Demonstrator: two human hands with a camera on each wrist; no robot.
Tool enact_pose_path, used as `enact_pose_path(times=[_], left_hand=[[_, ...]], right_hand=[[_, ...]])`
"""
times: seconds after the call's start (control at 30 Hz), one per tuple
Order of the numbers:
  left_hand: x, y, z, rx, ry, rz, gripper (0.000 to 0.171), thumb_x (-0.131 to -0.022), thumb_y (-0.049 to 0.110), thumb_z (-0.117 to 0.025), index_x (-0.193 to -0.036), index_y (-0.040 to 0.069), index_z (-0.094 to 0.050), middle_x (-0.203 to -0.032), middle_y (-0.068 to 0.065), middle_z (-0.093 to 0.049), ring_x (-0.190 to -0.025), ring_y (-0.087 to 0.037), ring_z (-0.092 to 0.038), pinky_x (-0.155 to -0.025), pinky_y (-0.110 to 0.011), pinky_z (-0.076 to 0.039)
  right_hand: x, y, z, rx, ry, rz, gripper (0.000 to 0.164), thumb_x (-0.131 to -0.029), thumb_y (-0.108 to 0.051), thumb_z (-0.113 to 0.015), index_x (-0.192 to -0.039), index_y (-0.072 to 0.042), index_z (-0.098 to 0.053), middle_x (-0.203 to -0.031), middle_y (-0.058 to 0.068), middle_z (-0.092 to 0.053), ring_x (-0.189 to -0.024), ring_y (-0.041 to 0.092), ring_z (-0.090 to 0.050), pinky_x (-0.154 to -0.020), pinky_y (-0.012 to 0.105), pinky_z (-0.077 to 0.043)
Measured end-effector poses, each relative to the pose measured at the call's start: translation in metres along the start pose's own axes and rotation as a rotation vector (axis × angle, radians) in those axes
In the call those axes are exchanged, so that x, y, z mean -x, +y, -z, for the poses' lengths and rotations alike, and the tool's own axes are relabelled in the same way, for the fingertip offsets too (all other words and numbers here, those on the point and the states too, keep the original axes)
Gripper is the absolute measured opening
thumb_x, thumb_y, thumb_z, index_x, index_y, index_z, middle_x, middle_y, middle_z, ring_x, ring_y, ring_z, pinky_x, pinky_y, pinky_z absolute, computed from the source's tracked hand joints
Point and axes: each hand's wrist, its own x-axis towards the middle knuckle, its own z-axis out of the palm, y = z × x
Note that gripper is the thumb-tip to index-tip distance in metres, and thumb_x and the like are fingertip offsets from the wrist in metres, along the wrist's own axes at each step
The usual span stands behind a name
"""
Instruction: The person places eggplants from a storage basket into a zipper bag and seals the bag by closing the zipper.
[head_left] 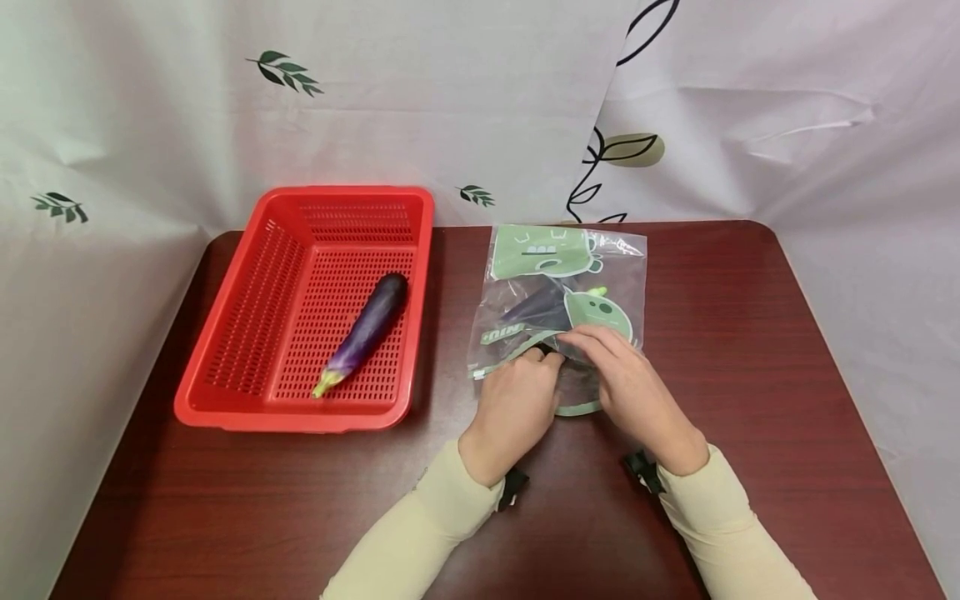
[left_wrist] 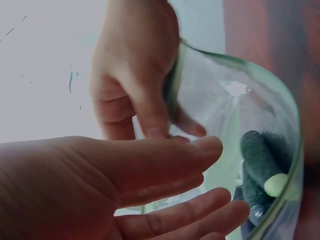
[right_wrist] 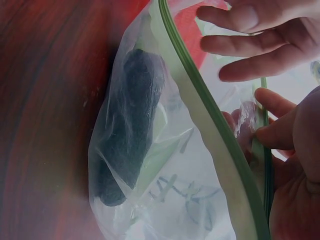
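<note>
A clear zip bag (head_left: 487,308) with green cartoon prints lies on the table, its mouth toward the person. Inside are dark, long vegetables (left_wrist: 262,160), one with a pale green tip; through the film their exact kind cannot be told. My right hand (head_left: 637,392) pinches one side of the bag's rim between thumb and fingers, clearest in the right wrist view. At the mouth is my left hand (head_left: 517,408); its thumb and fingers (left_wrist: 170,217) extend apart, gripping nothing visible. A purple eggplant (head_left: 367,325) rests in the red basket (head_left: 191,400).
The red basket, with slotted walls, stands at the left of the dark red wooden table (head_left: 750,358). White cloth (head_left: 375,108) with leaf prints hangs behind and at both sides. A small white slider (head_left: 478,375) sits at the bag's left corner.
</note>
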Motion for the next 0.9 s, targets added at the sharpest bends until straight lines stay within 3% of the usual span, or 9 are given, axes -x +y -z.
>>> enact_pose_path(times=[0.27,0.67,0.9], left_hand=[[-0.001,-0.006,0.014,0.119,-0.061,0.027,0.031,-0.078,0.016,-0.082,-0.108,0.015,-0.075,-0.089,-0.001,-0.069,-0.077,-0.022,-0.070,-0.056,-0.040,-0.054],[-0.001,-0.012,0.029,0.177,-0.098,0.052,0.037,-0.082,0.019,-0.081,-0.118,0.016,-0.073,-0.106,-0.003,-0.072,-0.089,-0.024,-0.071,-0.068,-0.044,-0.056],[0.000,-0.021,0.039,0.211,-0.059,0.095,0.038,-0.082,0.020,-0.082,-0.120,0.017,-0.073,-0.112,0.000,-0.073,-0.095,-0.022,-0.072,-0.069,-0.045,-0.057]], right_hand=[[0.000,0.000,0.001,0.003,-0.013,-0.008,0.064,-0.077,0.030,-0.046,-0.130,-0.004,-0.061,-0.129,0.011,-0.058,-0.123,0.028,-0.054,-0.102,0.043,-0.042],[0.000,0.000,0.000,0.011,-0.006,-0.004,0.064,-0.077,0.030,-0.048,-0.131,-0.003,-0.060,-0.129,0.011,-0.058,-0.123,0.027,-0.054,-0.102,0.043,-0.043],[0.001,-0.001,0.000,0.016,-0.018,-0.026,0.062,-0.078,0.028,-0.049,-0.131,-0.004,-0.061,-0.130,0.011,-0.058,-0.124,0.028,-0.054,-0.101,0.045,-0.044]])
